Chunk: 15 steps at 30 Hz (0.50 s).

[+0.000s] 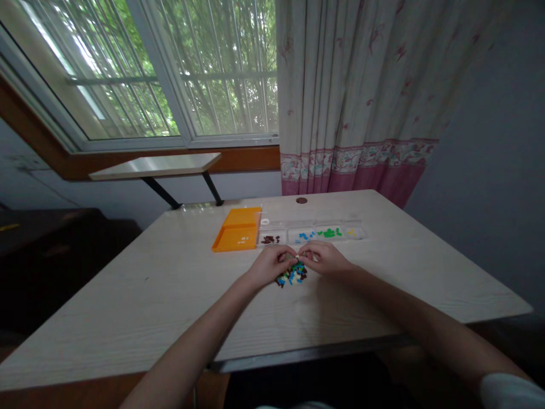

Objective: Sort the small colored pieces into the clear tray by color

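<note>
My left hand (271,264) and my right hand (324,259) meet over the table, fingertips pinched together. Between them sits a tiny pale piece (297,257), too small to make out exactly. Just below the fingers lies a loose pile of small coloured pieces (293,276) in blue, brown, green and pale yellow. Behind the hands is a clear divided tray (283,233). Its compartments hold brown pieces (271,240), blue pieces (305,236), green pieces (330,233) and a few yellow pieces (351,232).
An open orange case (230,237) with a few white pieces (243,240) stands left of the tray. The wooden table (170,307) has a small raised shelf (157,165) at its back left. A curtain (336,102) and a barred window lie beyond.
</note>
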{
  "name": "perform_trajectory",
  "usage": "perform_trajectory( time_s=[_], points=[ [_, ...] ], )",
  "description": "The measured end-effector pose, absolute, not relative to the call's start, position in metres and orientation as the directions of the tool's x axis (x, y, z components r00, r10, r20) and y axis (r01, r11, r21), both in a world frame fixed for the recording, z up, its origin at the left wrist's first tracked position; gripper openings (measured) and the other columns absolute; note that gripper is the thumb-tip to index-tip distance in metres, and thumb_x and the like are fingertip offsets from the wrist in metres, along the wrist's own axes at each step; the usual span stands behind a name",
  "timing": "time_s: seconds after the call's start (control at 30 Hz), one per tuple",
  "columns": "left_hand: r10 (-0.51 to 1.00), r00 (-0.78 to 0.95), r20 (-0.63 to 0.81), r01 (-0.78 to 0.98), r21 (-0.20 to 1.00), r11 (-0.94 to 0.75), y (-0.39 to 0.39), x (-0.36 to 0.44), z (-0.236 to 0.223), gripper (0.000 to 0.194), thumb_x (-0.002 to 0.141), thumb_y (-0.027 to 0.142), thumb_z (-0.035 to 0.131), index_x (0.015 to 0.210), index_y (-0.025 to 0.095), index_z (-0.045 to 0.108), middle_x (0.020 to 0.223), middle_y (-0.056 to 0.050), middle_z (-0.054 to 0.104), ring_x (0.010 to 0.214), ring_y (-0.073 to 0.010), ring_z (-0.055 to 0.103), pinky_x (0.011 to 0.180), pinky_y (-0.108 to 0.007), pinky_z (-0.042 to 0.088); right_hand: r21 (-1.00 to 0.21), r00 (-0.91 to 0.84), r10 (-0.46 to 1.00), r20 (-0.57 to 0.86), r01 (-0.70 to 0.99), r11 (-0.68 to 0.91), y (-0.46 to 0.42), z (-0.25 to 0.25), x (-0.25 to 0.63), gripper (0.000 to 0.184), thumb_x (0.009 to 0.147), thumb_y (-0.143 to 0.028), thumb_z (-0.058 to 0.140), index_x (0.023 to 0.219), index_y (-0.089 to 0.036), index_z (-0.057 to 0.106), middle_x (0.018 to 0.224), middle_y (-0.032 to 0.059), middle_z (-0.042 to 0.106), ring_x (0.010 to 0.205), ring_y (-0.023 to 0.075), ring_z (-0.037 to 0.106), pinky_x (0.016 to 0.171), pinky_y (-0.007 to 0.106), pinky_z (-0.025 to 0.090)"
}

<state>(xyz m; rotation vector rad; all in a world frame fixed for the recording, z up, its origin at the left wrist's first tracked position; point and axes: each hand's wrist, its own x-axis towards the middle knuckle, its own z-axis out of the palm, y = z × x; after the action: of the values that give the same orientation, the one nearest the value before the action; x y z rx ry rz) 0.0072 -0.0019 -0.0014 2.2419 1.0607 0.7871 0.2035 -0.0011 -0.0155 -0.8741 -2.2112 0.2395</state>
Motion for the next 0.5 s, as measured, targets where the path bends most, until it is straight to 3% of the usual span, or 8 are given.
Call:
perform_trajectory(
  time_s=[0.23,0.37,0.5],
  points=[
    [0.805,0.475,0.354,0.495,0.649,-0.578,-0.0038,0.0082,0.0,0.025,0.077,0.035,0.054,0.08,0.013,0.065,0.05,0.007,0.031,0.049,-0.0066,0.032,0.047,-0.017,0.026,-0.406,-0.481,0.633,0.607,0.497,0.767,-0.0023,-0.0157,0.2031,0.019,0.08,-0.034,0.052,0.084,-0.017,0.062,0.062,0.0002,0.055,0.056,0.0092,0.05,0.056,0.019,0.039],
    [0.798,0.44,0.412,0.507,0.62,-0.599,-0.004,0.007,0.0001,0.023,0.078,0.034,0.054,0.08,0.014,0.066,0.054,0.004,0.044,0.05,-0.0068,0.037,0.049,-0.017,0.03,-0.416,-0.477,0.656,0.586,0.517,0.748,-0.0025,-0.0145,0.2041,0.02,0.081,-0.034,0.051,0.087,-0.017,0.061,0.065,0.0006,0.056,0.059,0.0096,0.052,0.06,0.019,0.039],
    [0.789,0.291,0.541,0.545,0.584,-0.601,-0.0041,0.0002,0.0061,0.021,0.078,0.032,0.054,0.08,0.015,0.066,0.062,0.0,0.057,0.053,-0.0077,0.043,0.052,-0.018,0.034,-0.407,-0.565,0.677,0.472,0.542,0.736,-0.003,-0.0097,0.2088,0.017,0.081,-0.03,0.051,0.085,-0.017,0.062,0.067,0.0009,0.058,0.062,0.0103,0.053,0.061,0.02,0.039]
  ],
)
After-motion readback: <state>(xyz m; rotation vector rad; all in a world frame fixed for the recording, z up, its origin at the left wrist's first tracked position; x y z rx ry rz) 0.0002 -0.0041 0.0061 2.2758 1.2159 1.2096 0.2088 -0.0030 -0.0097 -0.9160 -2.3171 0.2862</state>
